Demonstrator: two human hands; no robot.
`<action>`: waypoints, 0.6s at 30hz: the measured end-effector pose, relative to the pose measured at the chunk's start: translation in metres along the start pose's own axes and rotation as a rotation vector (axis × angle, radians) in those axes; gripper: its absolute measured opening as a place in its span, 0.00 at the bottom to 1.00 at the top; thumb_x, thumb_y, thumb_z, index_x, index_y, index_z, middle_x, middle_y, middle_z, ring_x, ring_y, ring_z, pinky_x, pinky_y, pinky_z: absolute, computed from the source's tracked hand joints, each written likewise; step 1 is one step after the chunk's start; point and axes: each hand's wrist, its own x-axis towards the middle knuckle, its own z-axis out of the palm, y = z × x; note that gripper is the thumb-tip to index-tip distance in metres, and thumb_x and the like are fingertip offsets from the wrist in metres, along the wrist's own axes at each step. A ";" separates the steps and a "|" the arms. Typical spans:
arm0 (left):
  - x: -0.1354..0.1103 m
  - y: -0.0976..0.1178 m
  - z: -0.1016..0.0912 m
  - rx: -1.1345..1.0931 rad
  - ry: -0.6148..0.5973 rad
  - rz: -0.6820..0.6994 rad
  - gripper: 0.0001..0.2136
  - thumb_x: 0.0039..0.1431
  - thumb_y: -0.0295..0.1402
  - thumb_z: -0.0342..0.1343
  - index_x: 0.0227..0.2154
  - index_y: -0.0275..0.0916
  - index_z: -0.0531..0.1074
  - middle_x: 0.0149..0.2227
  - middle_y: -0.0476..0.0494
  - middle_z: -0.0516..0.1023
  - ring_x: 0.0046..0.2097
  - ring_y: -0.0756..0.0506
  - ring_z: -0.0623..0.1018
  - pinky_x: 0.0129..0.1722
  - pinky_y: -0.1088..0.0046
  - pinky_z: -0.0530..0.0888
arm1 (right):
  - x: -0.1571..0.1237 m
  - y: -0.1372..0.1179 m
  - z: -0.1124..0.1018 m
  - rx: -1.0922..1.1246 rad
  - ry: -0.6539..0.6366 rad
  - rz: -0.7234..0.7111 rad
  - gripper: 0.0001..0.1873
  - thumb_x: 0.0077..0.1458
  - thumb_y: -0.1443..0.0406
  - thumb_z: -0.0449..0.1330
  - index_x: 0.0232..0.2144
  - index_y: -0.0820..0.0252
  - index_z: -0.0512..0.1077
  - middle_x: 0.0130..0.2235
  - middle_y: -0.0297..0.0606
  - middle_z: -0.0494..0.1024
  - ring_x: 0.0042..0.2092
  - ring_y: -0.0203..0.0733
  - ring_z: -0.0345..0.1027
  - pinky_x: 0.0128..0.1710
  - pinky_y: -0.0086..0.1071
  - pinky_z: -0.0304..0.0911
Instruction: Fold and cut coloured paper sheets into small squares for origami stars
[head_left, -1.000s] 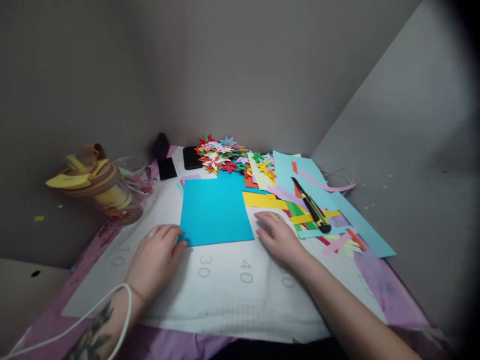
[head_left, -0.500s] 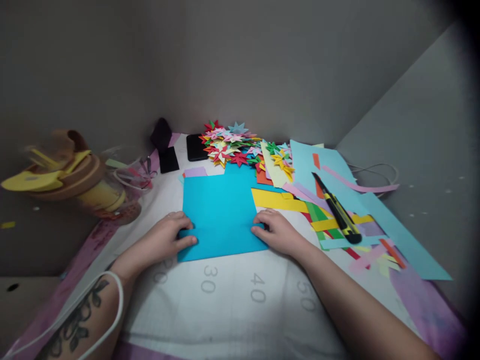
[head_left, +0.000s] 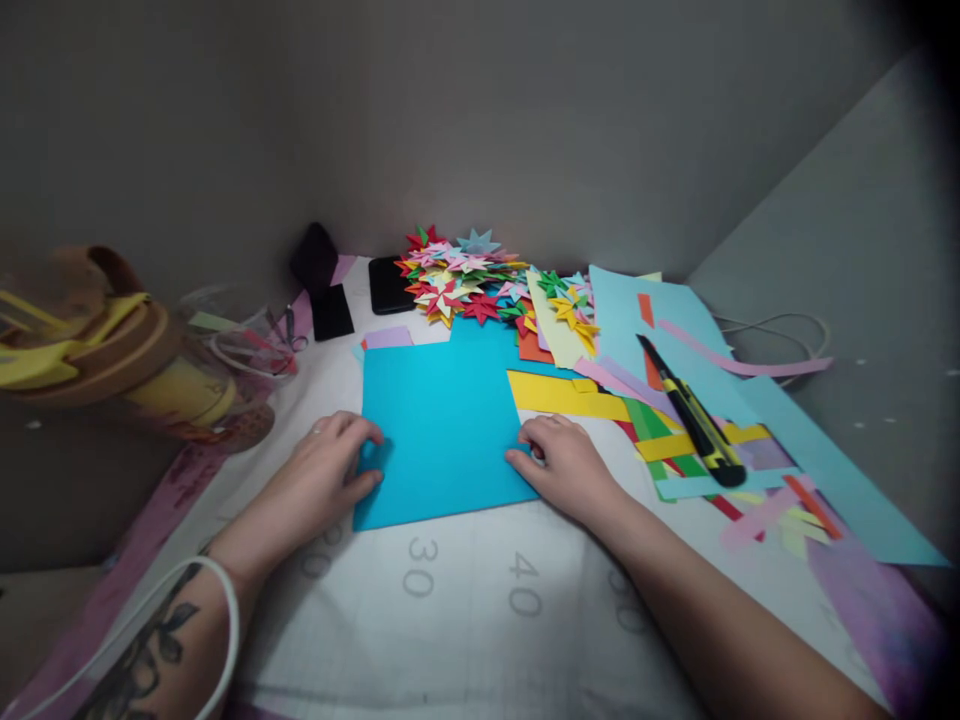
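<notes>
A bright blue sheet of paper (head_left: 442, 430) lies flat on the white mat, its near edge slightly slanted. At its left edge is my left hand (head_left: 337, 465), thumb and index finger apart in a curve, the tips at the paper. My right hand (head_left: 566, 465) is at the opposite edge, fingers curled and thumb close to them over the paper's margin. Some of its fingertips are hidden. Beyond the sheet lies more blue paper (head_left: 484, 340). To the right rests a black and yellow utility knife (head_left: 694, 415), on top of coloured paper strips.
Folded paper stars (head_left: 457, 275) are heaped at the back beside a black phone (head_left: 390, 285). Light blue sheets (head_left: 630, 310) and strips cover the right side. On the left stand a lidded cup (head_left: 187, 390) and a clear container (head_left: 236, 335). A white cable (head_left: 229, 610) crosses my left forearm.
The raised crease near the front of the blue sheet has flattened out. My left fingers have drawn back slightly toward its edge. The camera view has shifted a little.
</notes>
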 end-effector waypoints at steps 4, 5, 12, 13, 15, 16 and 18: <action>-0.003 0.019 0.004 -0.040 -0.084 0.300 0.20 0.64 0.26 0.43 0.52 0.54 0.70 0.59 0.49 0.68 0.60 0.41 0.65 0.57 0.58 0.63 | 0.000 0.001 0.000 0.000 0.007 0.036 0.07 0.53 0.61 0.59 0.31 0.57 0.67 0.30 0.33 0.71 0.36 0.42 0.64 0.35 0.33 0.53; -0.004 0.023 0.006 -0.064 -0.142 0.339 0.20 0.65 0.27 0.42 0.54 0.55 0.69 0.60 0.50 0.68 0.61 0.42 0.64 0.58 0.59 0.62 | 0.000 0.002 0.000 -0.004 0.013 0.039 0.08 0.53 0.61 0.59 0.33 0.58 0.67 0.31 0.34 0.72 0.37 0.43 0.64 0.36 0.34 0.54; -0.005 0.030 0.022 -0.160 -0.256 0.249 0.21 0.63 0.27 0.46 0.57 0.49 0.66 0.63 0.48 0.63 0.65 0.42 0.60 0.63 0.55 0.58 | -0.015 -0.017 0.003 -0.143 0.211 -0.219 0.11 0.60 0.63 0.55 0.43 0.60 0.73 0.46 0.44 0.75 0.50 0.52 0.63 0.49 0.45 0.56; -0.006 0.030 0.024 -0.156 -0.254 0.235 0.22 0.62 0.26 0.47 0.58 0.48 0.65 0.63 0.47 0.63 0.65 0.43 0.60 0.63 0.55 0.58 | -0.019 -0.026 0.004 -0.155 0.236 -0.293 0.13 0.61 0.64 0.53 0.44 0.60 0.73 0.48 0.44 0.75 0.51 0.52 0.63 0.51 0.47 0.54; -0.007 0.030 0.029 -0.158 -0.243 0.214 0.24 0.60 0.26 0.48 0.60 0.46 0.62 0.64 0.46 0.61 0.65 0.43 0.60 0.63 0.56 0.58 | -0.028 -0.046 0.010 -0.162 0.197 -0.424 0.17 0.63 0.62 0.50 0.49 0.61 0.71 0.52 0.45 0.74 0.55 0.52 0.61 0.55 0.52 0.51; -0.007 0.029 0.031 -0.163 -0.233 0.200 0.25 0.60 0.26 0.49 0.61 0.46 0.60 0.64 0.45 0.60 0.65 0.43 0.60 0.63 0.56 0.58 | -0.033 -0.055 0.014 -0.160 0.146 -0.455 0.20 0.64 0.59 0.50 0.52 0.62 0.69 0.55 0.45 0.72 0.57 0.53 0.60 0.58 0.54 0.47; -0.008 0.026 0.036 -0.183 -0.185 0.161 0.29 0.60 0.27 0.50 0.64 0.44 0.53 0.65 0.41 0.57 0.65 0.42 0.61 0.62 0.55 0.60 | -0.040 -0.072 0.024 -0.157 -0.011 -0.478 0.30 0.63 0.53 0.50 0.59 0.68 0.62 0.62 0.50 0.63 0.63 0.54 0.52 0.62 0.53 0.43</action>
